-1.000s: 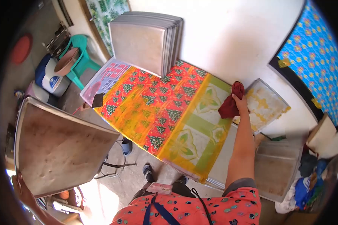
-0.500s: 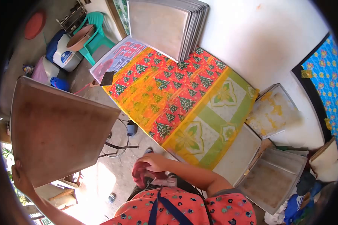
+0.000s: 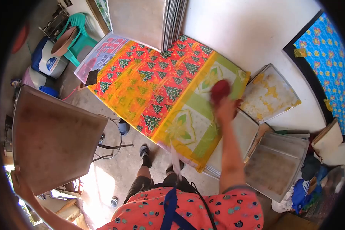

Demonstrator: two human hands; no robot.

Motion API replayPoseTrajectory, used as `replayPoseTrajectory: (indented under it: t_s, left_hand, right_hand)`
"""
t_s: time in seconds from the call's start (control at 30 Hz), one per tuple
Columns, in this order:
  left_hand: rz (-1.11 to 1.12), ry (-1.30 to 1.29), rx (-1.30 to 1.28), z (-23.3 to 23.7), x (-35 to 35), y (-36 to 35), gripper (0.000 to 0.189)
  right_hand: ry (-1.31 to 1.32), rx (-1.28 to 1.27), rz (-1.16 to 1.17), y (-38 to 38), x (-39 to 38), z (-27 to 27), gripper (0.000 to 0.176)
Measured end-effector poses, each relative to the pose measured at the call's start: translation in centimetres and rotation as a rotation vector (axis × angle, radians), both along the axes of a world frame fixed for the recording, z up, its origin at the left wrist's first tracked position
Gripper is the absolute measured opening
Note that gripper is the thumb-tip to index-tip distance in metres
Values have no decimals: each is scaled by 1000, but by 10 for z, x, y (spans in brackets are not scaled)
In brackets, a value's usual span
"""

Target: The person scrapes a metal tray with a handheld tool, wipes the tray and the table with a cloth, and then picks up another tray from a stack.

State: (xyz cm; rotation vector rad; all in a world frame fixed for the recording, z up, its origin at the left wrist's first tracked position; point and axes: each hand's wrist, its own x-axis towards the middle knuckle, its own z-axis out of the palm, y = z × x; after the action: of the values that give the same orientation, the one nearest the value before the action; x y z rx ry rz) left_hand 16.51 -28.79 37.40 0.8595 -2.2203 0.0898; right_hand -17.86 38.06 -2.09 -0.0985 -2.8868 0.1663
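Hands both closed — left hand (image 3: 21, 186) round one tray (image 3: 53, 142), right hand (image 3: 226, 109) round one red cloth (image 3: 220, 90)

I found the scene brightly lit by daylight. Hard sun fell on the floor (image 3: 103, 184) at lower left and burned out to white there, and the white wall (image 3: 237, 34) was close to glare. The right hand (image 3: 226, 109) and its red cloth (image 3: 220, 91) were smeared by motion blur. Fisheye distortion bent the desk (image 3: 142, 80) edges, and a black vignette ringed the frame. The tray (image 3: 53, 138) face sat in soft shade.
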Motion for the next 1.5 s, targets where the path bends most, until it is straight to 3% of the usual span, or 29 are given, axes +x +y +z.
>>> replayPoseTrajectory:
  t_s: [0.03,0.07,0.1,0.13,0.17,0.2,0.27,0.3,0.43,0.47,0.5,0.57,0.6,0.63,0.67,0.7,0.73,0.77,0.83,0.87,0.9,0.93,1.03,1.1,1.17,1.27,1.37,1.47,1.5]
  left_hand:
    - [3,2,1,-1,-2,3,37]
    - [2,-9,-2,2,-6,8,37]
    - [1,-16,-3,5,-9,13,37]
    - [26,-3,25,7,-16,19,36]
    - [48,4,55,10,-22,25,36]
    - [73,19,86,10,-25,29,35]
    - [47,30,74,7,-23,27,37]
    - [34,28,66,8,-23,23,39]
    - [47,-68,-94,6,-10,-15,43]
    - [62,-40,-84,6,-14,-14,44]
    - [78,-16,-76,6,-15,-11,45]
    - [100,-42,-29,8,-17,2,46]
    - [115,-52,-3,9,-16,6,47]
    - [142,-68,41,11,-13,3,48]
    - [172,-79,86,12,-8,0,51]
    - [197,-94,128,15,-2,-5,53]
    - [164,-121,123,18,2,-16,52]
    - [130,-144,120,21,8,-33,51]
    - [92,-152,138,17,10,-41,50]
    - [87,-150,153,19,2,-31,50]
    - [95,-140,127,21,-8,-22,49]
    - [104,-131,101,22,-18,-13,48]
    - [81,-116,-37,18,-37,-14,45]
    - [-74,-113,-82,17,-44,-50,44]
    - [-6,-281,-32,34,-56,-79,43]
    - [-19,-318,-188,32,-68,-158,43]
    - [-111,-254,-151,35,-109,-143,37]
    - [-318,-139,-331,57,-171,-70,23]
    - [-565,-68,-497,61,-193,-69,27]
  right_hand:
    - [-51,14,61,-56,56,13,36]
    - [-3,206,287,-96,115,-34,30]
    - [85,-30,553,-135,167,-25,31]
    - [-393,-231,732,-170,212,-24,33]
    - [-321,-633,998,-178,223,26,44]
    - [-629,-1093,971,-186,227,28,54]
    - [-681,-1069,909,-165,184,54,52]
    - [-515,-1030,916,-138,152,73,52]
    - [-170,-901,242,-18,61,69,46]
    - [4,-900,316,11,42,53,46]
    - [-158,-577,107,25,46,53,46]
    - [-140,-65,133,8,92,21,46]
    - [-97,-2,187,-12,137,6,45]
    - [52,122,396,-20,187,-13,42]
    - [-257,87,541,-32,239,-27,36]
    - [-323,-140,752,-45,272,5,37]
    - [-669,-284,918,-38,279,45,37]
    - [-903,-557,695,-21,284,38,38]
    - [-1104,-584,603,8,237,87,38]
    - [-1235,-786,310,19,214,113,38]
    - [-1125,-836,458,37,190,119,36]
    - [-1022,-1017,445,47,169,128,36]
    - [-778,-1207,123,53,104,145,36]
    - [-365,-1139,23,42,69,130,34]
    - [-169,-1174,-45,46,28,94,40]
    - [-4,-492,-141,67,-39,37,58]
    - [-110,-124,-415,31,-96,10,71]
    - [-127,-132,-490,-58,-147,30,72]
    - [-97,-115,-371,-96,-162,24,71]
